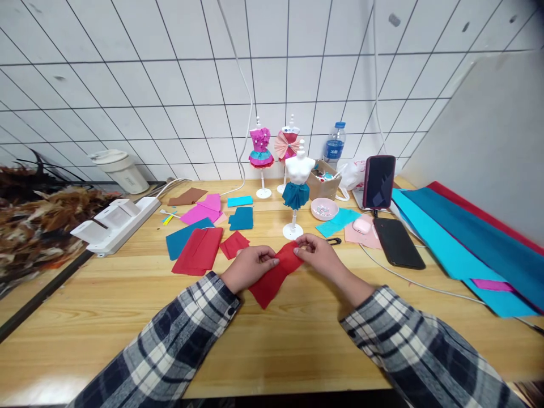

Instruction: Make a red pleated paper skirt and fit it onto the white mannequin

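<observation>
A piece of red crepe paper [272, 282] hangs between my two hands, just above the wooden table. My left hand [250, 268] pinches its upper left edge between thumb and fingers. At the upper right end, my right hand [321, 258] grips the same piece. Right behind my hands stands a small white mannequin [300, 169] wearing a teal ruffled skirt [296, 195]. Farther back are two more little mannequins, one in a magenta and blue dress [260, 148], the other with a pink bow [288, 146]. Folded red paper [198, 251] and a smaller red piece [234, 244] lie left of my hands.
Left: a white power strip [119, 224] and a lidded cup [121, 170]. Right: a pink bowl of beads [324, 208], a cardboard box [323, 180], a bottle [335, 144], an upright phone [379, 182], a black phone [399, 242], a cable and long coloured sheets [459, 238].
</observation>
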A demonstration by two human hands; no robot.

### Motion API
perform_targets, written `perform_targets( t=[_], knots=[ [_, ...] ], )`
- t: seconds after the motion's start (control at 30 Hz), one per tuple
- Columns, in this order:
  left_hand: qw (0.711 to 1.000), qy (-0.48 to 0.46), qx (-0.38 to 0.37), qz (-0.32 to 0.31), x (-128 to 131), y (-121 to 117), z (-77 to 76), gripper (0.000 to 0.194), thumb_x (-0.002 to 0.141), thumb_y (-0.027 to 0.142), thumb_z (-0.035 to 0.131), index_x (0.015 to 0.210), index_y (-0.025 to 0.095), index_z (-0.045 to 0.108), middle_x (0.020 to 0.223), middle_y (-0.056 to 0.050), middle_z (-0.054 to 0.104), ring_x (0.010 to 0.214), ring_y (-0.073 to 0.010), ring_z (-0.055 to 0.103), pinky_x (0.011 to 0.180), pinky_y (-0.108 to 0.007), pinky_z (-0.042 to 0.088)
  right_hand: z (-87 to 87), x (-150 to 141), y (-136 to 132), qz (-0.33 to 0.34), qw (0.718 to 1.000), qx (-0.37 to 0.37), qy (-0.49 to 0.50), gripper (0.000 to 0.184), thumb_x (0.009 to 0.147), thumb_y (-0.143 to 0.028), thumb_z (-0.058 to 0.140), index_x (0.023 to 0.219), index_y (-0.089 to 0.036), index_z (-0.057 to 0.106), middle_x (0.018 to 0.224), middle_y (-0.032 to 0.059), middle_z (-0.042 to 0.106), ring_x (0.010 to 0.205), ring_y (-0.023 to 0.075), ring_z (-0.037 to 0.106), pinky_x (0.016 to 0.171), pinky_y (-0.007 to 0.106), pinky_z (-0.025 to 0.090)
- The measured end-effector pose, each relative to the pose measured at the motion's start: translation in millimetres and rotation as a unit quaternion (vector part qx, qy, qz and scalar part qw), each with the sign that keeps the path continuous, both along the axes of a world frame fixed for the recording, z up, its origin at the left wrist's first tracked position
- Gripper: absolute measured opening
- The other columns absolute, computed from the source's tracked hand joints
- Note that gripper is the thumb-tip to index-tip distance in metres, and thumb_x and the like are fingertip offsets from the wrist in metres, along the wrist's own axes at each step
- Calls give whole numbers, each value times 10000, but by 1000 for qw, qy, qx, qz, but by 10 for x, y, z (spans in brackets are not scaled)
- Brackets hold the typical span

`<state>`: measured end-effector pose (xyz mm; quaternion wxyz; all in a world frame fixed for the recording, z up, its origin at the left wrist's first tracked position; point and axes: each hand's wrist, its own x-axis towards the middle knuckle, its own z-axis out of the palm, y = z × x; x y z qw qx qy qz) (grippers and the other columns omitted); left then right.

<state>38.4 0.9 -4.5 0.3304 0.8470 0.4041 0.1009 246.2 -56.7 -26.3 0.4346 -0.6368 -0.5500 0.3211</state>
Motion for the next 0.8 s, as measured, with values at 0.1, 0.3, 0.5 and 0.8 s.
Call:
perform_targets(
  t=[0.1, 0.3, 0.5, 0.8],
  knots=[
    [999, 25, 9, -29, 12, -29, 63, 223, 857, 387, 607, 804, 198, 713, 709, 4, 724, 687, -167, 631, 745, -311, 406, 92, -24, -73, 54, 989, 78, -115, 504, 748, -230, 668, 1248, -211, 606, 1166, 62, 684, 991, 225, 583, 904, 396, 455],
    [986, 90, 103, -97, 2, -24, 108, 179, 890, 331, 583, 909, 252, 743, 853, -9, 764, 830, -202, 655, 831, -359, 340, 78, -73, -75, 164, 949, 55, -262, 175, 833, -222, 643, 950, -274, 761, 924, 12, 755, 903, 213, 592, 841, 365, 435],
    [979, 91, 158, -93, -45, 39, 90, 142, 886, 263, 597, 909, 249, 737, 947, -11, 747, 943, -217, 640, 845, -381, 318, 25, -15, -41, 149, 958, 16, -245, 173, 815, -175, 645, 907, -259, 765, 901, 6, 747, 860, 182, 632, 797, 314, 445],
    [953, 97, 264, -113, -39, 34, 88, 218, 935, 247, 524, 911, 246, 740, 905, -28, 737, 920, -221, 629, 950, -494, 273, 8, 14, -89, 137, 932, 35, -335, 178, 888, -217, 601, 943, -269, 762, 922, 29, 716, 910, 188, 628, 807, 304, 435]
  ],
)
